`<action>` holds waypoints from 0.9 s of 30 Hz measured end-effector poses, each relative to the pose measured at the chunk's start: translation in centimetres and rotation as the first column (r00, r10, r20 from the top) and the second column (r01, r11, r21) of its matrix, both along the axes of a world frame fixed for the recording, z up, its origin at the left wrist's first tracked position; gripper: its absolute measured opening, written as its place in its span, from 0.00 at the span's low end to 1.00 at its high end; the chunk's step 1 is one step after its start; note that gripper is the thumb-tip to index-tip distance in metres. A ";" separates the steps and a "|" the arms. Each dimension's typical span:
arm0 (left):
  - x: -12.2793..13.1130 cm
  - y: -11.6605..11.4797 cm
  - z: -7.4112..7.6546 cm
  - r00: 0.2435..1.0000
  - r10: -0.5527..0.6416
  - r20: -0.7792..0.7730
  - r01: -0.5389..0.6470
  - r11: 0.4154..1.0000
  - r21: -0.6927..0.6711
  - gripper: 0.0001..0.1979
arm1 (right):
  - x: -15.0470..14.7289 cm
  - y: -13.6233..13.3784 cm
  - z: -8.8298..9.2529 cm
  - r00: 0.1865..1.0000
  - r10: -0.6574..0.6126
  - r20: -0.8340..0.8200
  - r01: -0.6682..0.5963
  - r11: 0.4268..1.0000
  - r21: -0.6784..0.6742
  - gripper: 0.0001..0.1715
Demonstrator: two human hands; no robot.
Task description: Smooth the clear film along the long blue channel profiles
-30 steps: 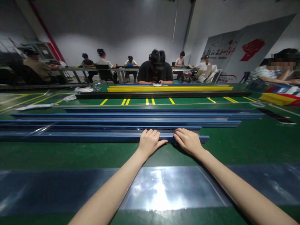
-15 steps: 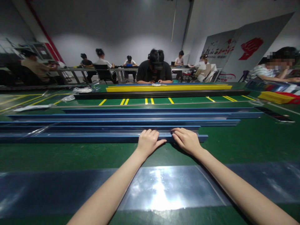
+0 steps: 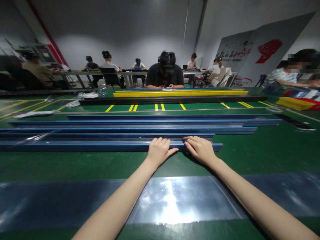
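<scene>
Both my hands rest on the nearest long blue strip (image 3: 75,146), which lies across the green table (image 3: 262,153). My left hand (image 3: 159,151) has its fingers curled over the strip's top edge, thumb out to the right on the near side. My right hand (image 3: 200,149) grips the same strip just to the right, fingers bent over it. The strip's right end (image 3: 217,146) lies a short way past my right hand. Several more blue strips (image 3: 155,128) lie parallel behind it.
A glossy clear film sheet (image 3: 170,200) lies under my forearms near the table's front edge. Yellow and black strips (image 3: 180,95) lie farther back. A person in black (image 3: 165,75) sits opposite; other people sit at the far tables and at the right.
</scene>
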State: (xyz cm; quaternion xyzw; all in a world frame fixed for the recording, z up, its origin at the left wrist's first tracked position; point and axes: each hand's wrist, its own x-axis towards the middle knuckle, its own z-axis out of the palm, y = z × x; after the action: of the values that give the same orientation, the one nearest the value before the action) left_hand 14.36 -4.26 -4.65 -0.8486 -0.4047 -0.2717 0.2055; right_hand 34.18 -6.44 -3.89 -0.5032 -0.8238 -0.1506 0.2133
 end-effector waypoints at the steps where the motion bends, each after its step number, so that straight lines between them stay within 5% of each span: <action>1: 0.0 0.0 0.0 1.000 -0.001 0.002 0.001 1.000 0.001 0.21 | 0.0 0.0 0.0 1.000 -0.001 -0.002 0.001 1.000 0.002 0.21; 27: 0.1 -0.1 -0.1 1.000 0.010 0.024 -0.011 1.000 0.012 0.21 | 0.2 0.2 -0.4 0.999 -0.001 -0.036 0.001 1.000 0.021 0.20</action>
State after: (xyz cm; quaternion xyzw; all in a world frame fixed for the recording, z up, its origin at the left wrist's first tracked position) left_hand 14.44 -4.32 -4.74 -0.8420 -0.4099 -0.2830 0.2072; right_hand 34.41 -6.23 -4.29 -0.5040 -0.8179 -0.1503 0.2334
